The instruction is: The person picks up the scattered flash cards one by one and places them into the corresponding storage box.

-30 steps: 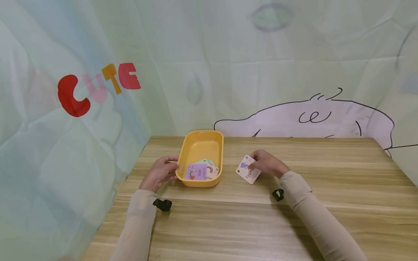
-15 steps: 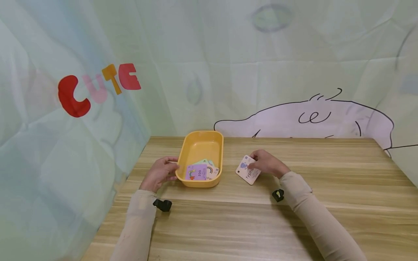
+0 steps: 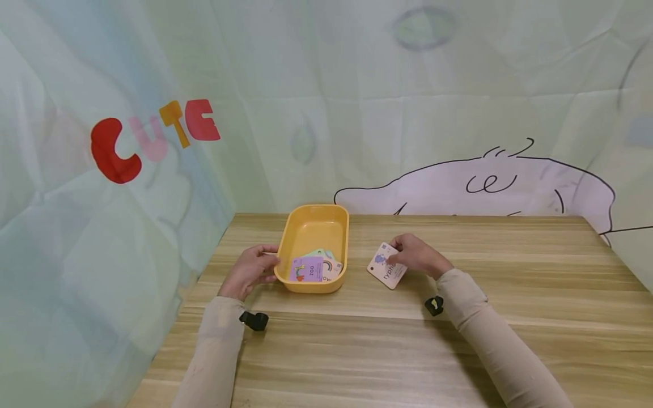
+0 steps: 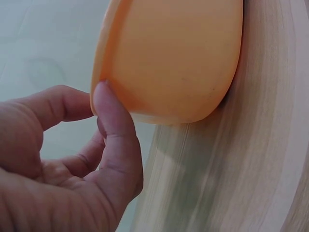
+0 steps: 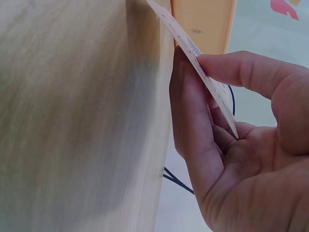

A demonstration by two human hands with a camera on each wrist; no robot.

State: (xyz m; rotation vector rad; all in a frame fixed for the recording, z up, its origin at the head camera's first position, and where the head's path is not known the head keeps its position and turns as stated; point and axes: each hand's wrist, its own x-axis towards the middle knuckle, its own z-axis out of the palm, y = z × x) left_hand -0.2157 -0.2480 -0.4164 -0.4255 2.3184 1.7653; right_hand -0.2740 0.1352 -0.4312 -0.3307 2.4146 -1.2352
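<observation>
My left hand (image 3: 249, 269) pinches the left rim of a yellow plastic tray (image 3: 316, 232) between thumb and fingers, seen closely in the left wrist view. The tray stands on the table. In its near end lie a few flashcards: a purple one reading "zoo" (image 3: 307, 268) on top, a white rainbow card (image 3: 334, 267) beside it and a green one partly hidden beneath. Right of the tray, my right hand (image 3: 419, 255) holds a pale flashcard (image 3: 384, 265) with a blue picture and the letters "typh", thumb on its face and fingers behind. The fingers cover the rest of its word.
The wood-grain table (image 3: 347, 351) spreads in front and to the right. Behind and on the left hang printed cloths (image 3: 285, 113), the left one with coloured "CUTE" letters. Small black devices (image 3: 254, 321) are worn at both wrists.
</observation>
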